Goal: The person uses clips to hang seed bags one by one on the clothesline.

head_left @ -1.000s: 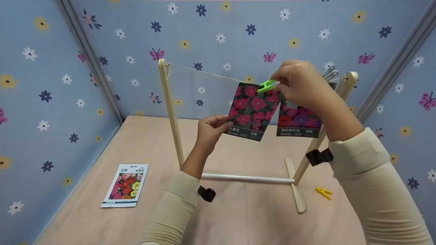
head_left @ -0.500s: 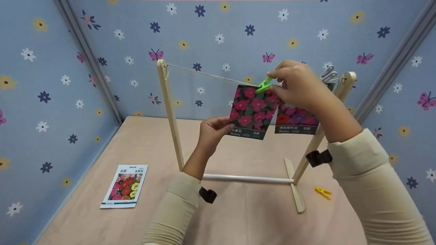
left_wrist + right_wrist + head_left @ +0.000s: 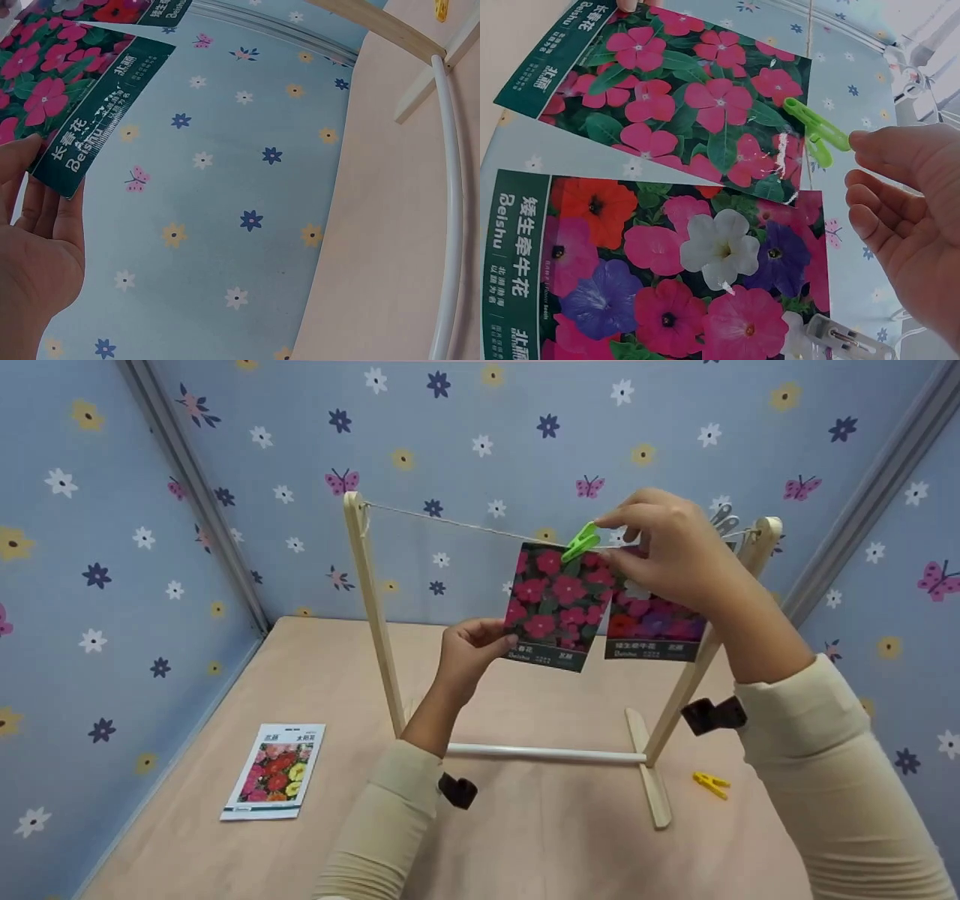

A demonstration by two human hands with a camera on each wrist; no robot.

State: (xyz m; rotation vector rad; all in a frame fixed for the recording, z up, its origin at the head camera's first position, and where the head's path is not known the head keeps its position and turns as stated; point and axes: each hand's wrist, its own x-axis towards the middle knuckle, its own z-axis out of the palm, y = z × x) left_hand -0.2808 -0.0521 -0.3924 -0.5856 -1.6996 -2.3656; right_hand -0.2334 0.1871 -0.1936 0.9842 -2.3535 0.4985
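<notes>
In the head view my left hand [image 3: 472, 660] pinches the lower left corner of a seed packet [image 3: 559, 600] with pink flowers, thumb in front. The packet hangs slightly tilted at the string [image 3: 450, 520], with a green clothespin [image 3: 580, 542] over its top edge. My right hand [image 3: 664, 547] is just right of that clothespin; one fingertip touches a handle end [image 3: 840, 139], while the other fingers stand apart from it. Beside it a second seed packet [image 3: 705, 270] with mixed flowers hangs from a grey clothespin [image 3: 847, 337], partly behind my right hand in the head view.
The string runs between two wooden posts [image 3: 373, 615] joined low down by a white rod [image 3: 547, 752]. A white seed packet [image 3: 274, 772] lies on the table [image 3: 337, 682] at left. A yellow clothespin [image 3: 711, 784] lies right of the stand's wooden foot [image 3: 656, 795].
My right thumb and finger have come apart and loosened from the green clothespin, which has swung more upright on the packet's top edge. My left hand still holds the packet's corner.
</notes>
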